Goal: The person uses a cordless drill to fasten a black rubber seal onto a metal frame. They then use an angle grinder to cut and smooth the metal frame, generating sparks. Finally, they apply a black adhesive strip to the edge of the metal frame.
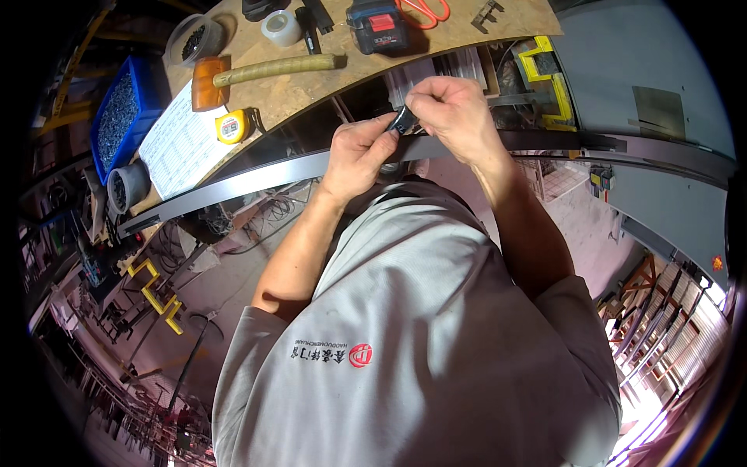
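Between my two hands is a small glossy black piece (402,120), too small and covered to name its kind. My left hand (360,152) pinches its lower end between thumb and fingers. From the upper right, my right hand (455,117) closes thumb against forefinger at the other end of the piece; whatever lies in that pinch is hidden by the fingers. Both hands are above a long grey metal profile (257,177), which runs across in front of my body from the lower left toward the right.
The wooden bench (292,89) carries a mallet (272,70), a yellow tape measure (231,127), a printed sheet (180,148), a tape roll (281,28) and a black-and-red battery pack (379,27). A blue bin of small screws (118,113) stands left. Yellow stepped brackets (556,86) are at right.
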The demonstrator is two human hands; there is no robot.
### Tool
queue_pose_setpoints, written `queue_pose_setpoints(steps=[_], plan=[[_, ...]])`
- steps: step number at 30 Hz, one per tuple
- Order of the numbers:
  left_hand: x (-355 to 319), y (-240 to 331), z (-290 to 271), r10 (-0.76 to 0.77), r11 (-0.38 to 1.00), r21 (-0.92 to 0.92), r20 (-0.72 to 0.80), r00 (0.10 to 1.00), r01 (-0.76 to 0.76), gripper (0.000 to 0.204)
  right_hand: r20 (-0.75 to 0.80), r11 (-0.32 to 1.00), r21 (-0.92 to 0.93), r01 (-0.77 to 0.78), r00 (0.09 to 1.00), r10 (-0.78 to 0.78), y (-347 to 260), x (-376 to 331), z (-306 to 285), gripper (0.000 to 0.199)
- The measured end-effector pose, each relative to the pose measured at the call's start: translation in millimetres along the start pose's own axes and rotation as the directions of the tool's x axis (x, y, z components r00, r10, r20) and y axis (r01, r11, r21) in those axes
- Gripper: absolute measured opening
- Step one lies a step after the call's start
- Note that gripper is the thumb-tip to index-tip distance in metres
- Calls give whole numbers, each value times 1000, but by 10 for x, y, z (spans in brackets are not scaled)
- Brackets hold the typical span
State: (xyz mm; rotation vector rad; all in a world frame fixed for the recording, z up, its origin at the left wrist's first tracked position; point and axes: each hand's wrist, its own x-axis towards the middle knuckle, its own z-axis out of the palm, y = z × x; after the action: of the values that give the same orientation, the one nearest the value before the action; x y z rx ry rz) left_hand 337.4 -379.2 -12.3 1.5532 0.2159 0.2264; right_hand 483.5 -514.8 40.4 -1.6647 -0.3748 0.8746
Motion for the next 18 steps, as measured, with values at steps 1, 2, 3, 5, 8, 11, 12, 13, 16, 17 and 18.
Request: queue_pose_setpoints(steps=[1, 2, 3, 5, 8, 11, 12, 13, 16, 17, 18], plan=[[1, 1, 8, -10, 1000, -10, -9, 1000, 9, 33, 3, 1000, 21, -2, 1000, 2, 4, -5, -4, 10], [4, 15, 15, -20, 1000, -19, -19, 1000, 19, 32, 8, 999, 43, -4, 1000, 3, 6, -10, -3, 10], [5, 23, 16, -29, 999, -28, -28, 999, 29, 32, 13, 998, 65, -5, 1000, 4, 6, -17, -4, 10], [-2, 3, 12, -34, 998, -49, -25, 999, 33, 31, 32, 996, 81, -47, 998, 45, -55, -57, -12, 11], [-5, 4, 8, -34, 998, -59, -15, 999, 33, 31, 55, 990, 119, -73, 996, 67, -56, -59, -55, 15], [4, 11, 12, -5, 999, -31, -16, 1000, 5, 31, 50, 994, 90, -67, 997, 62, -54, -52, -53, 12], [6, 13, 14, 8, 1000, -18, -18, 1000, -8, 31, 44, 996, 68, -63, 997, 60, -56, -52, -43, 10], [6, 20, 14, 12, 1000, 7, -12, 1000, -12, 32, 35, 996, 60, -68, 997, 66, -57, -50, -29, 10], [9, 62, 16, 5, 999, 43, 2, 1000, -5, 32, 9, 996, 59, -74, 997, 73, -56, -42, 14, 9], [15, 79, 18, -9, 999, 31, 4, 1000, 9, 33, 0, 995, 74, -70, 998, 70, -54, -44, 28, 9], [20, 96, 23, -22, 1000, 19, 6, 1000, 22, 34, -8, 994, 89, -67, 998, 68, -53, -50, 38, 9]])
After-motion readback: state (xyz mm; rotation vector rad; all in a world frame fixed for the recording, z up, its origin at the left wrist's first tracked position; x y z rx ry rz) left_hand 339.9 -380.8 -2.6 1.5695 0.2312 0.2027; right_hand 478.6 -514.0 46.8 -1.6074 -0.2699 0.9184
